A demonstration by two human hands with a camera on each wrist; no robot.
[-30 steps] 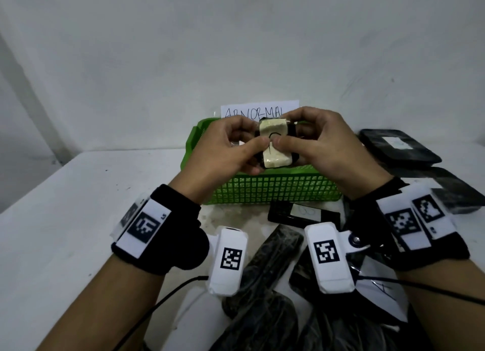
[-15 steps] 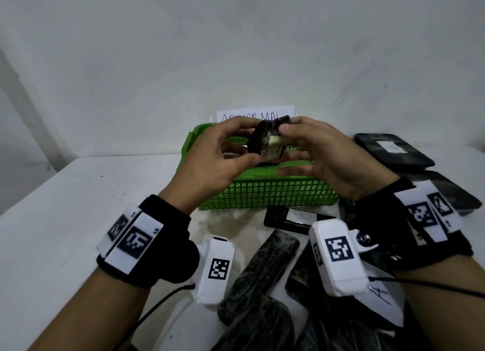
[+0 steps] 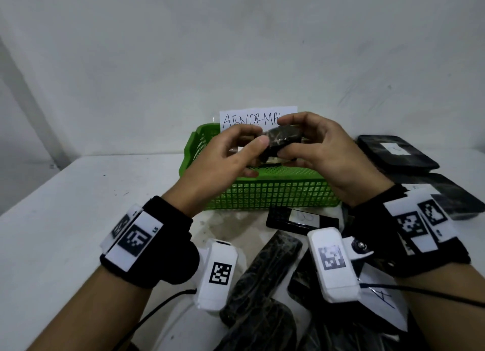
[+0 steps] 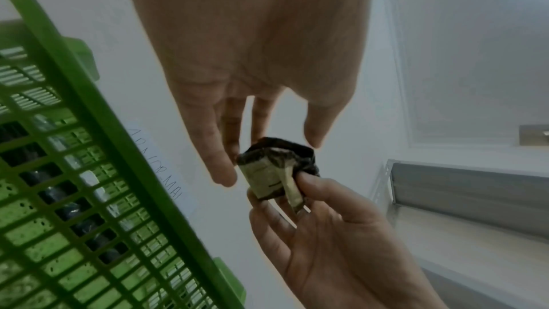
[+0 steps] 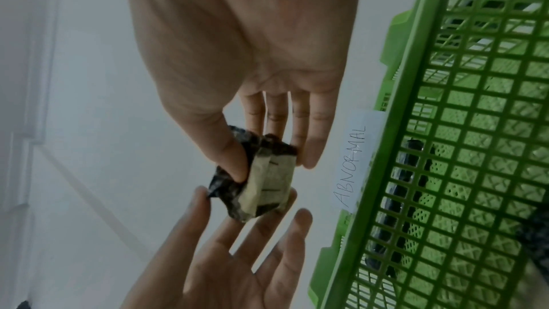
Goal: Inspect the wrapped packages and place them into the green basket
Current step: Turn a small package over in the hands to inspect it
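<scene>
Wrapped package (image 3: 282, 143), small and black with a pale taped label face, is up in the air between both hands, just above the green basket (image 3: 262, 193). Left to right: my left hand (image 3: 225, 159) has relaxed, mostly straight fingers; the fingertips (image 4: 226, 173) sit against the package's edge, steadying it, not wrapped round it. My right hand (image 3: 322, 151) does the real holding, thumb (image 5: 234, 163) pressed on the black wrap and fingers pinching from the other side. Behind the basket stands a paper sign (image 3: 252, 119) reading ABNORMAL. More black packages (image 3: 265, 269) lie on the table (image 3: 65, 206) near me, and two black trays (image 3: 393, 151) at far right.

Step in hand, I judge: inspection. To do it well, I'd turn the package slowly on the right pinch, check label and seams on all faces, keep it over the basket so a slip lands inside, then lower it in rather than toss it.
</scene>
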